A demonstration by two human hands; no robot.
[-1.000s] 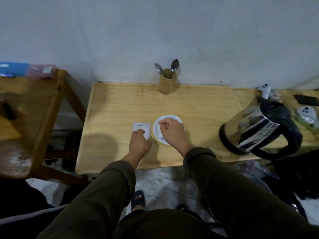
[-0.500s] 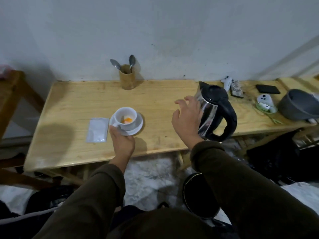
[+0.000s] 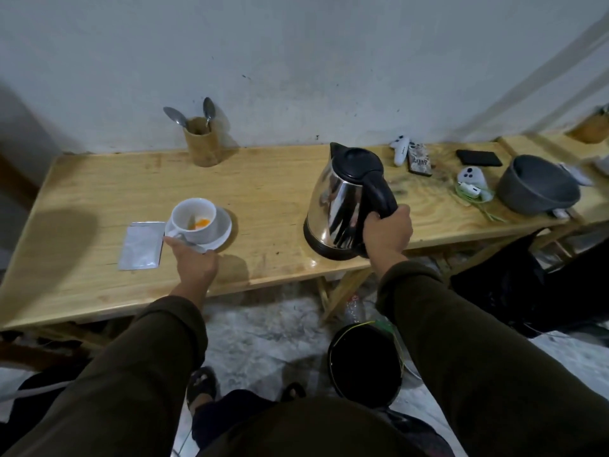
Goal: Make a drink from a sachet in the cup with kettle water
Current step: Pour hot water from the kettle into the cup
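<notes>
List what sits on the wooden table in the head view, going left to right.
Flat silver sachet → white cup on its white saucer, held by the left hand → steel kettle with black lid, gripped by the right hand → black phone → grey bowl.

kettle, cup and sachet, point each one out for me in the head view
shiny steel kettle with black handle [image 3: 333,206], head view, on its steel body
white ceramic cup [image 3: 211,227], head view, on its outer wall
flat silver sachet [image 3: 141,245], head view, on its middle
</notes>
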